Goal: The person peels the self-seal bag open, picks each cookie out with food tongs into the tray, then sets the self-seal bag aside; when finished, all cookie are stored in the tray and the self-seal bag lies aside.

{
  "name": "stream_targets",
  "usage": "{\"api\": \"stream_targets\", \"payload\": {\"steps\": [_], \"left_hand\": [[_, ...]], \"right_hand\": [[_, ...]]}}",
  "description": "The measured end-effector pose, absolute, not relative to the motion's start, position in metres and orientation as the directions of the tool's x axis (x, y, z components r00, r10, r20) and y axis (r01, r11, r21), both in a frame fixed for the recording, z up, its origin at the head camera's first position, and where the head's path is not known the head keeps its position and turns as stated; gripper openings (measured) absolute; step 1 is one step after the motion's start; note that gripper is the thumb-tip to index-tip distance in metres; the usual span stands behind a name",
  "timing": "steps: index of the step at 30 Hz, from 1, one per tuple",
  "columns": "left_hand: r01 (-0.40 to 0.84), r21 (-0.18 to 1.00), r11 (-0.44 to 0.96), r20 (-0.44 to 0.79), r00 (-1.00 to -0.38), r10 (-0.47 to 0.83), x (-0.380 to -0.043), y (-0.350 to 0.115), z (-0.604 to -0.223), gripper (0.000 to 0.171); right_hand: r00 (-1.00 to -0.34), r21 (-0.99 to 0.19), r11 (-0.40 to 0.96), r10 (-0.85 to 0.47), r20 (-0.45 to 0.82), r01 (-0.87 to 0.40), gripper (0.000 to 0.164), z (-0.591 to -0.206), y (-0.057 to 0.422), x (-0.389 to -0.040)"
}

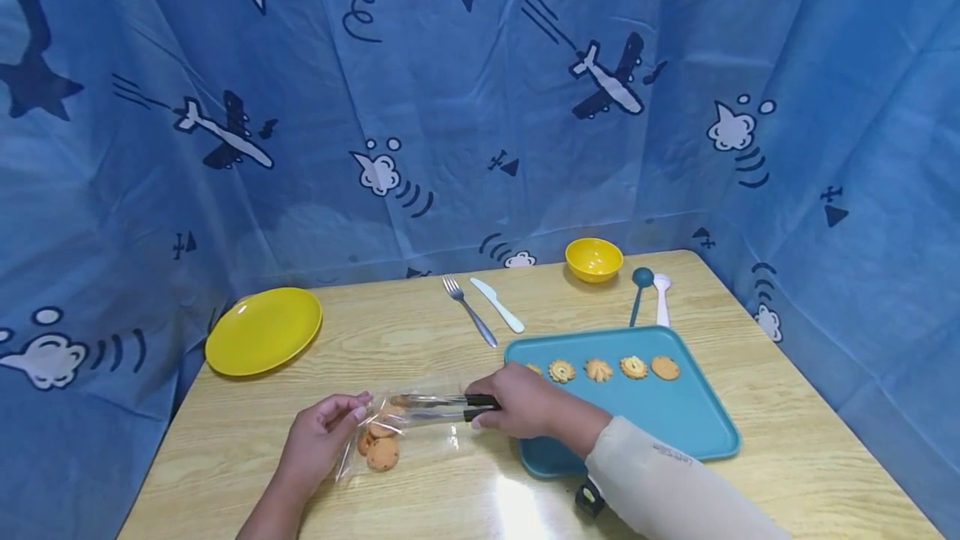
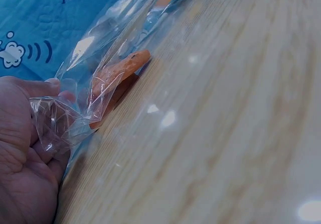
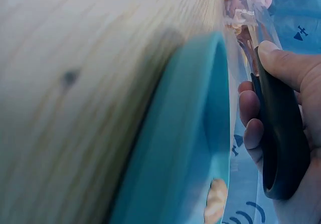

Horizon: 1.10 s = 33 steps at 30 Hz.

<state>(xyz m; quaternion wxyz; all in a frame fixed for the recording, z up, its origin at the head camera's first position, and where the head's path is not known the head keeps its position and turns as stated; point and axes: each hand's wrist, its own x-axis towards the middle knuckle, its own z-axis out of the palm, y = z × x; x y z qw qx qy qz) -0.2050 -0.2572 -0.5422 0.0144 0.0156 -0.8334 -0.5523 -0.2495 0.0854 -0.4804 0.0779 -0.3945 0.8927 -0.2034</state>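
Observation:
My left hand (image 1: 318,437) pinches the closed end of a clear plastic bag (image 2: 80,116) lying on the wooden table. Several round brown cookies (image 1: 382,454) rest inside the bag, close to those fingers. My right hand (image 1: 525,401) grips a pair of tongs (image 3: 286,138) by their black handles. The metal arms of the tongs reach leftward into the bag, and their tips are at a cookie (image 1: 397,400) in its upper part. Right of the bag, partly under my right forearm, is a teal tray (image 1: 652,419) with a row of cookies (image 1: 598,370) along its far side.
A yellow plate (image 1: 262,332) lies at the left. A fork (image 1: 470,311) and a white knife (image 1: 498,305) are at the back middle. Behind the tray are a yellow bowl (image 1: 594,261), a dark spoon (image 1: 640,286) and a white utensil (image 1: 662,298). Blue curtains (image 1: 450,107) surround the table.

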Motion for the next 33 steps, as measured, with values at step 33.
{"api": "stream_targets", "payload": {"steps": [33], "left_hand": [[0.004, 0.933, 0.359, 0.027, -0.998, -0.057, -0.205, -0.255, -0.541, 0.022]], "right_hand": [[-0.743, -0.3, 0.691, -0.661, 0.105, -0.657, 0.047, -0.465, 0.168, -0.216]]}}
